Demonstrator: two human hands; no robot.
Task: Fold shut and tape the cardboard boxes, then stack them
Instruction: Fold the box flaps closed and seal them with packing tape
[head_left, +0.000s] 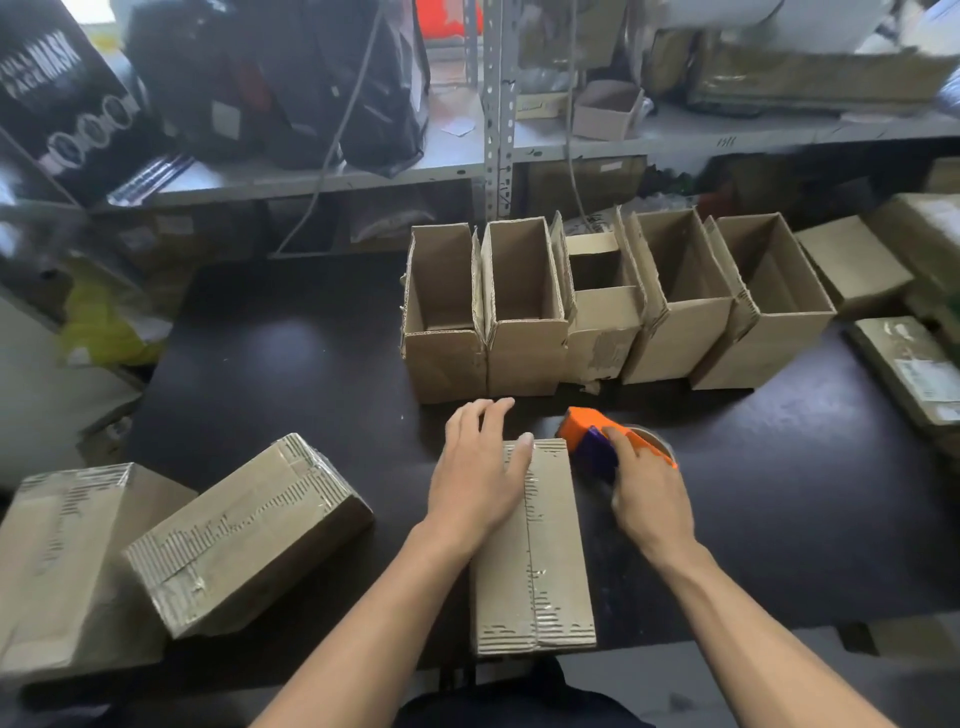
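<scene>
A closed cardboard box (545, 561) lies lengthwise on the black table (291, 374) in front of me, with tape along its centre seam. My left hand (480, 470) rests flat on the box's far end, fingers straight. My right hand (647, 491) grips an orange and purple tape dispenser (597, 434) just right of the box's far corner. Several open boxes (524, 312) stand in a row behind. Two taped boxes (244, 535) lie at the left, one leaning on the other.
A metal shelf (498, 150) with bags, cartons and a small open box runs along the back. More flat and taped cartons (914, 374) sit at the table's right edge. Yellow packaging (104, 317) lies left of the table.
</scene>
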